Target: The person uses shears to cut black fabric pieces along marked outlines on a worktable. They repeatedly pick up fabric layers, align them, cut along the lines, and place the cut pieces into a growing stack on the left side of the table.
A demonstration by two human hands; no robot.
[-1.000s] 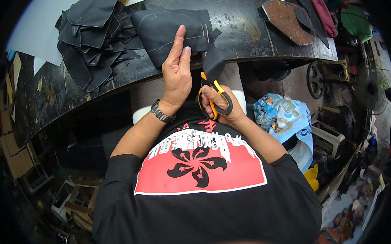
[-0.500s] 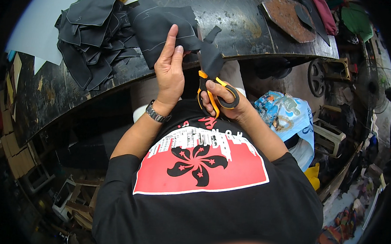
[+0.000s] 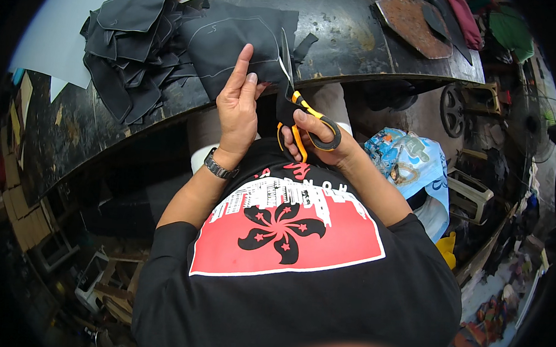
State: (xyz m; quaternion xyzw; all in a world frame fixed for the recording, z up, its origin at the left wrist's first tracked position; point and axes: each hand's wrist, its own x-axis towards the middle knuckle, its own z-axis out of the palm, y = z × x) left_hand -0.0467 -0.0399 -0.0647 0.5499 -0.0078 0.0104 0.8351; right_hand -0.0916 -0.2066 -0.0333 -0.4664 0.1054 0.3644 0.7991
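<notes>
My left hand grips the near edge of a dark grey fabric sheet bearing a pale drawn outline. Its index finger points away from me over the sheet, and some fingers are hidden underneath. Scissors with black and yellow-orange handles are held in my right hand. Their blades are spread, one showing above the fabric along the right side of the outline. A narrow dark scrap lies just right of the blade. How the fabric sits between the blades is partly hidden.
A heap of dark cut pieces lies left on the black worktable. A brown board is at the far right of the table. Below it on the right are a blue patterned bag and a pale stool.
The scissors have opened, and a blade now shows above the sheet. The sheet's right part, earlier folded over near the blades, now lies flatter. My left hand has shifted slightly toward me.
</notes>
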